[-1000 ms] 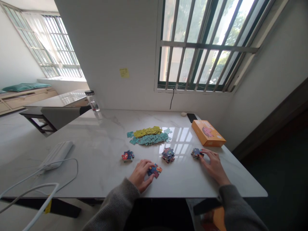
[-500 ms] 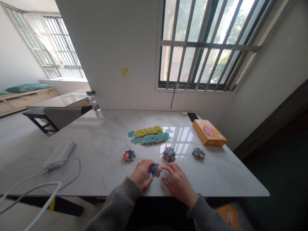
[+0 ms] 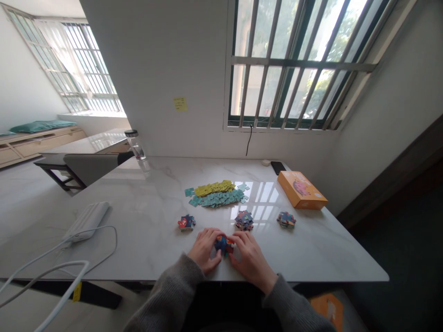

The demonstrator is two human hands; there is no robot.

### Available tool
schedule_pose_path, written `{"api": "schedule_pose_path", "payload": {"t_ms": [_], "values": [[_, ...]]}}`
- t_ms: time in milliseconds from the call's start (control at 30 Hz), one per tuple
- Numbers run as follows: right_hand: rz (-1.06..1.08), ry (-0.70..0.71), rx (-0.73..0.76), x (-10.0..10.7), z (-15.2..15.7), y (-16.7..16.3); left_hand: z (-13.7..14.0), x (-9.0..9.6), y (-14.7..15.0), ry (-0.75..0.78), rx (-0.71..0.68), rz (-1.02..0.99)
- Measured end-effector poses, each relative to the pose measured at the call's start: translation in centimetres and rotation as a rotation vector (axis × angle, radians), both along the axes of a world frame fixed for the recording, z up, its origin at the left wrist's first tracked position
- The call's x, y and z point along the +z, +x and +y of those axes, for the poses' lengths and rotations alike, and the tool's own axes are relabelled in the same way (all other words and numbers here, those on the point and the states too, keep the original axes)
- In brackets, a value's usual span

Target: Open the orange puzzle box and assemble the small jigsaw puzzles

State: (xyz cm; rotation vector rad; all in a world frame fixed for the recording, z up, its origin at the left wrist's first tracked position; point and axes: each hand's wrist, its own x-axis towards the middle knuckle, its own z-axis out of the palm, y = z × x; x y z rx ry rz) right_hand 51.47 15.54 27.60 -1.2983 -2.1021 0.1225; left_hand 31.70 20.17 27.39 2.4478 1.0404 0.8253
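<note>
Dark blue and red-orange jigsaw puzzle pieces [image 3: 224,244] are between my two hands, low over the near edge of the table. My left hand [image 3: 206,251] grips them from the left with fingers curled and thumb close in. From the right, my right hand [image 3: 251,258] pinches their other side, fingertips over the top. The fingers partly cover the pieces, so their number cannot be told. Just beyond my hands sit a middle stack of dark puzzle pieces [image 3: 244,220], a left stack with a red top piece [image 3: 187,222] and a right stack [image 3: 286,220].
Farther back lie a row of yellow puzzle pieces [image 3: 214,188] and a row of teal ones [image 3: 219,198]. An orange box [image 3: 302,190] and a phone [image 3: 278,167] are at the right. A white device [image 3: 88,221] with cables lies left; a bottle [image 3: 135,145] stands behind.
My right hand has moved left, close to my left hand, and now closes on the puzzle pieces. More red shows on the pieces. The stacks have stayed in place.
</note>
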Motion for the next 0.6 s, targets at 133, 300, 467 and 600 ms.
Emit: {"api": "schedule_pose_path", "payload": {"t_ms": [133, 300, 467, 600], "values": [[0.021, 0.034, 0.039, 0.1, 0.2, 0.7, 0.2, -0.2, -0.3, 0.003, 0.016, -0.018], [0.042, 0.040, -0.027, -0.1, 0.4, 1.7, 0.3, -0.3, -0.4, 0.063, 0.200, 0.010], [-0.003, 0.009, -0.126, -0.4, -0.1, 2.1, 0.2, -0.3, -0.1, 0.048, 0.178, 0.110], [-0.068, -0.003, -0.192, -0.6, -0.3, 1.6, 0.2, 0.0, -0.1, 0.001, 0.141, 0.109]]}}
